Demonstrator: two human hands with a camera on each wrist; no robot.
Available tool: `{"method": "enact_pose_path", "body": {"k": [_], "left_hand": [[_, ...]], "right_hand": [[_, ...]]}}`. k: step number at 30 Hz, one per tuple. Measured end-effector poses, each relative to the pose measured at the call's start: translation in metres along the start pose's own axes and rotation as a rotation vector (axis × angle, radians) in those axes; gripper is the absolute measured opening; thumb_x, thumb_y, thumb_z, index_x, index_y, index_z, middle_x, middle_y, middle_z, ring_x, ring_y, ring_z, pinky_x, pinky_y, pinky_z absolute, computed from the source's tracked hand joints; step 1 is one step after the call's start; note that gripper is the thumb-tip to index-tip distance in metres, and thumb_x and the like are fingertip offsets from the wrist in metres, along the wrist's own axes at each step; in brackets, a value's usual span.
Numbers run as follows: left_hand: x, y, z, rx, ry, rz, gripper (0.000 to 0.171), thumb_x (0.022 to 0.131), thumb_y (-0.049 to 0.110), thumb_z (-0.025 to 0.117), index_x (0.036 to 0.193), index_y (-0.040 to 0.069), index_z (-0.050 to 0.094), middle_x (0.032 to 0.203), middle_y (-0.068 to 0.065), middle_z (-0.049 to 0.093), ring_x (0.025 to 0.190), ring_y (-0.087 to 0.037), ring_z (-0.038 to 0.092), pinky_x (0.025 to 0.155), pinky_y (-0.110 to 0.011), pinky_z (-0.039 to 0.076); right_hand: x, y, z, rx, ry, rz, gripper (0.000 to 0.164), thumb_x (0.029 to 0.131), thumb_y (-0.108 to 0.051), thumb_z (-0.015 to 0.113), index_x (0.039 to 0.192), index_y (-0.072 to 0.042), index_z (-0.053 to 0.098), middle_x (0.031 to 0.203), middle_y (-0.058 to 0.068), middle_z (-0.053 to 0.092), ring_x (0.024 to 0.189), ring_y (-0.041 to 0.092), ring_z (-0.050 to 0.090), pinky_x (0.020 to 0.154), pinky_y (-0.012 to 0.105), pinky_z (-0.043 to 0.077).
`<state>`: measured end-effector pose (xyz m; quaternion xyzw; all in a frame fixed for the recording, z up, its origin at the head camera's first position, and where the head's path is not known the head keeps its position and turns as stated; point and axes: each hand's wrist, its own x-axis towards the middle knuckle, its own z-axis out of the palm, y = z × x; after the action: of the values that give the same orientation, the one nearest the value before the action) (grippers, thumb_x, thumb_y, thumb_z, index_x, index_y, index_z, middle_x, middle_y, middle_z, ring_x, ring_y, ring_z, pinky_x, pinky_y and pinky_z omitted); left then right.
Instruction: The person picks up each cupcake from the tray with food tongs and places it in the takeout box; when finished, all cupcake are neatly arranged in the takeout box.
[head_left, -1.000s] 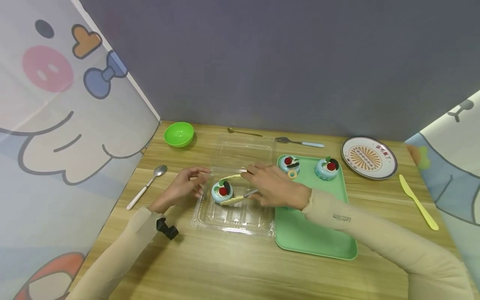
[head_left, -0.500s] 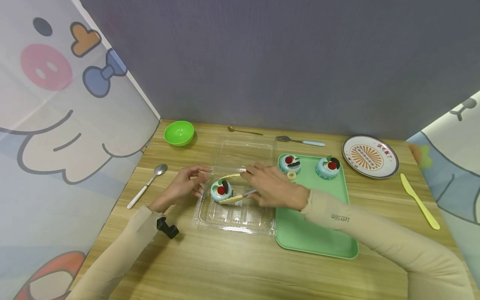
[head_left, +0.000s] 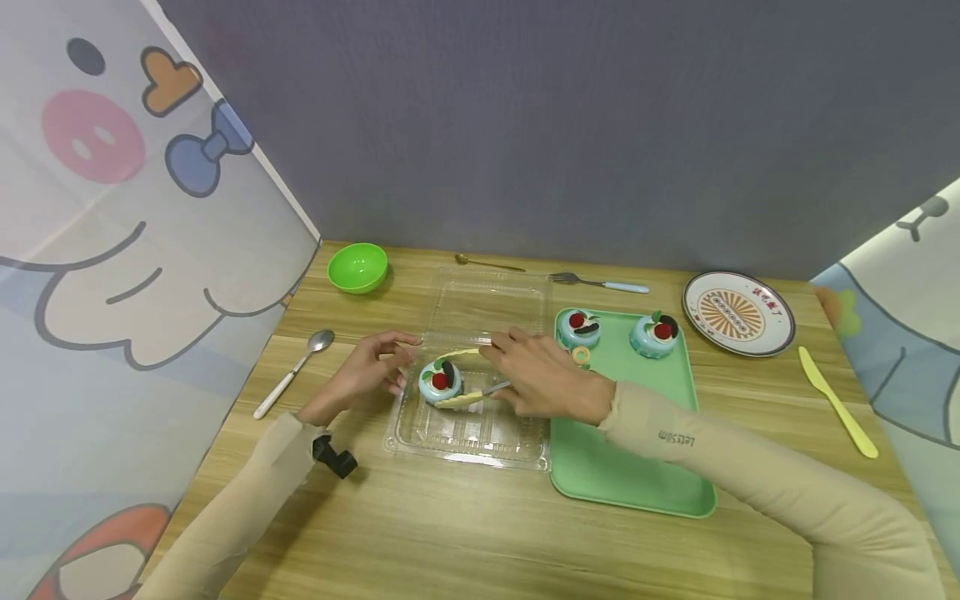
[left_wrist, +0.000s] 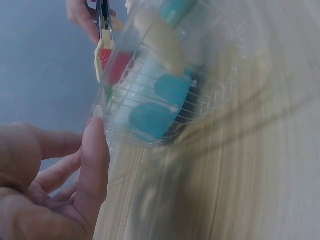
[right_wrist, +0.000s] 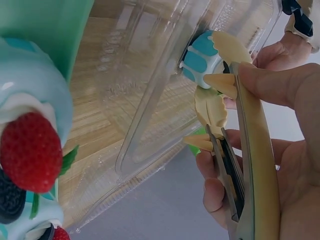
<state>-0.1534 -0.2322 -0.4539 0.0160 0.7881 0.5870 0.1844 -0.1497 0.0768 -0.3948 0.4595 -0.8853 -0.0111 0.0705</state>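
Note:
My right hand [head_left: 543, 373] grips a pair of tongs [right_wrist: 257, 165] with metal arms and pale yellow tips. The tips lie on either side of a small blue cake [head_left: 440, 382] topped with a red berry, a dark cookie and a green leaf. That cake sits near the left wall inside a clear plastic container [head_left: 468, 457], whose lid [head_left: 491, 302] is folded back. At the container's left edge, my left hand [head_left: 367, 367] pinches the rim between thumb and finger. Similar cakes, one at the back left [head_left: 580, 330], another at the back right [head_left: 654, 335], stand on a green tray.
Right of the container lies the green tray [head_left: 630, 475], partly under my right forearm. Around them are a green bowl [head_left: 357, 268], a spoon [head_left: 294, 373], a small gold spoon [head_left: 491, 264], a fork [head_left: 600, 283], a patterned plate [head_left: 738, 313] and a yellow knife [head_left: 836, 404].
The cake between the tongs' tips has shifted slightly left inside the container, and my right hand with the tongs has moved a little left too. My left hand stays at the rim.

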Motion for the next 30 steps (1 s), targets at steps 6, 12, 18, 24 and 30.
{"method": "enact_pose_path", "body": {"k": [6,12,18,24,30], "left_hand": [[0.000,0.002,0.000,0.007,0.002,-0.017,0.034,0.100,0.013,0.057,0.133,0.008,0.055,0.103,-0.018,0.058,0.061,-0.015,0.063,0.057,-0.031,0.063],[-0.001,0.001,0.000,0.008,-0.021,-0.002,0.037,0.099,0.010,0.056,0.136,0.006,0.053,0.109,-0.025,0.056,0.062,-0.015,0.063,0.056,-0.030,0.063],[-0.002,0.000,0.000,-0.013,-0.038,0.005,0.040,0.097,0.007,0.058,0.136,0.005,0.052,0.113,-0.024,0.054,0.063,-0.015,0.063,0.056,-0.028,0.063],[-0.002,-0.001,0.000,-0.016,-0.034,-0.003,0.040,0.096,0.007,0.059,0.136,0.007,0.052,0.112,-0.023,0.054,0.064,-0.014,0.063,0.057,-0.029,0.063],[-0.003,0.000,-0.002,0.003,-0.033,-0.006,0.040,0.096,0.007,0.059,0.136,0.009,0.052,0.113,-0.024,0.055,0.065,-0.015,0.064,0.058,-0.030,0.064]], "right_hand": [[-0.002,-0.001,0.000,0.015,0.013,-0.003,0.052,0.080,-0.044,0.078,0.117,-0.012,0.060,0.101,0.002,0.062,0.085,0.018,0.057,0.050,0.020,0.048],[-0.005,0.000,0.000,0.016,0.023,-0.013,0.052,0.080,-0.044,0.079,0.116,-0.011,0.060,0.101,0.003,0.062,0.085,0.018,0.058,0.052,0.021,0.050],[-0.009,0.001,-0.002,-0.001,0.005,-0.008,0.058,0.081,-0.046,0.077,0.123,-0.011,0.057,0.109,0.004,0.061,0.092,0.020,0.059,0.057,0.023,0.054],[-0.018,0.004,-0.010,0.013,0.019,0.015,0.067,0.082,-0.046,0.076,0.134,-0.010,0.054,0.121,0.006,0.060,0.103,0.022,0.062,0.065,0.028,0.059],[-0.036,0.008,-0.022,0.038,0.068,0.062,0.071,0.082,-0.047,0.077,0.137,-0.011,0.053,0.123,0.005,0.059,0.103,0.022,0.060,0.059,0.026,0.057]]}}
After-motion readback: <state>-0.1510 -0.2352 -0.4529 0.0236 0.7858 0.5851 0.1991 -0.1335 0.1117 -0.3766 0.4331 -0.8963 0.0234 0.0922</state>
